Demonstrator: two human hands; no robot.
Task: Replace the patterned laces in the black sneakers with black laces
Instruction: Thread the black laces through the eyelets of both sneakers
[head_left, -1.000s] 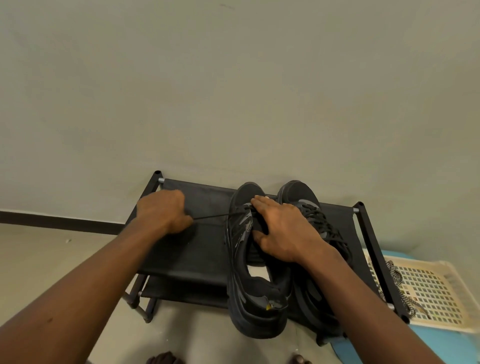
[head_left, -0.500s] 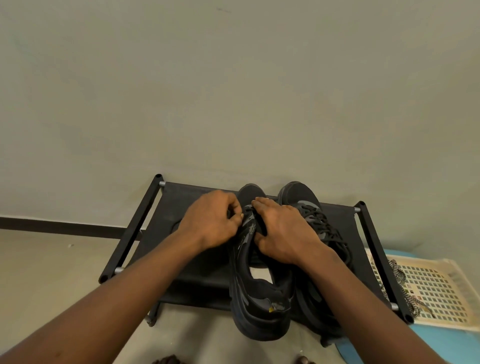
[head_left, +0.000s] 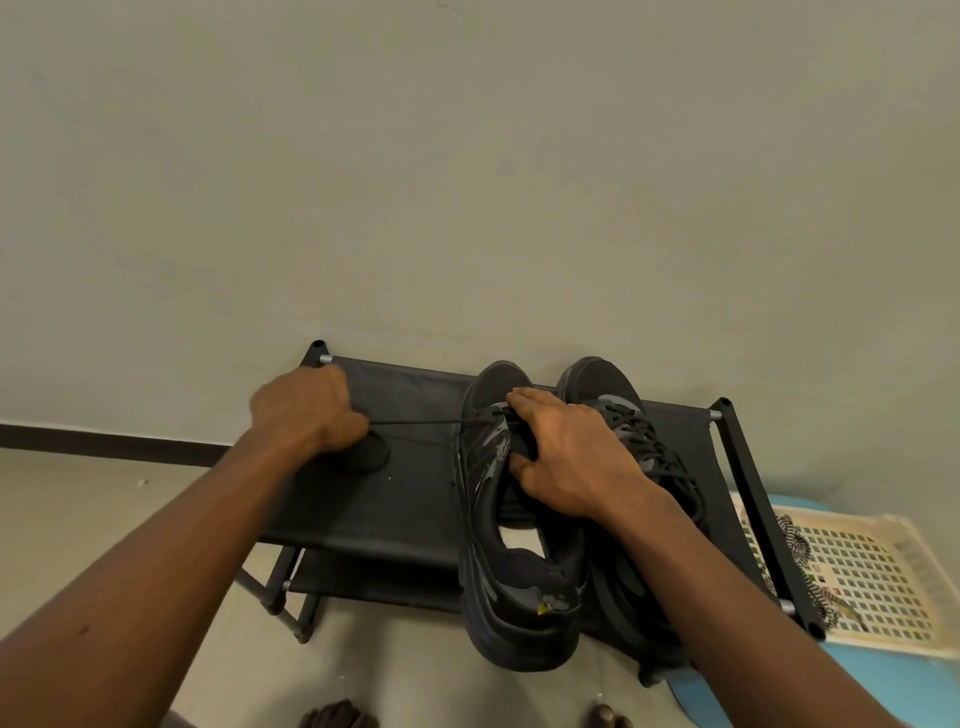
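Note:
Two black sneakers stand side by side on a black fabric shoe rack (head_left: 405, 499), toes toward the wall. My right hand (head_left: 566, 457) grips the tongue and eyelet area of the left sneaker (head_left: 514, 587). My left hand (head_left: 311, 410) pinches a black lace (head_left: 415, 423), which runs taut from that sneaker's front eyelets out to the left. The right sneaker (head_left: 623, 415) is laced in black; my right forearm covers its rear half. The patterned black-and-white laces (head_left: 800, 566) lie in a basket at the right.
A cream plastic basket (head_left: 872, 582) sits on a blue surface (head_left: 883, 686) right of the rack. The rack stands against a plain wall with a dark baseboard (head_left: 104, 441). Toes of two feet show at the bottom edge on the pale floor.
My left hand went from the sneaker's eyelets out to the left, drawing the black lace taut. My right hand stayed on the left sneaker.

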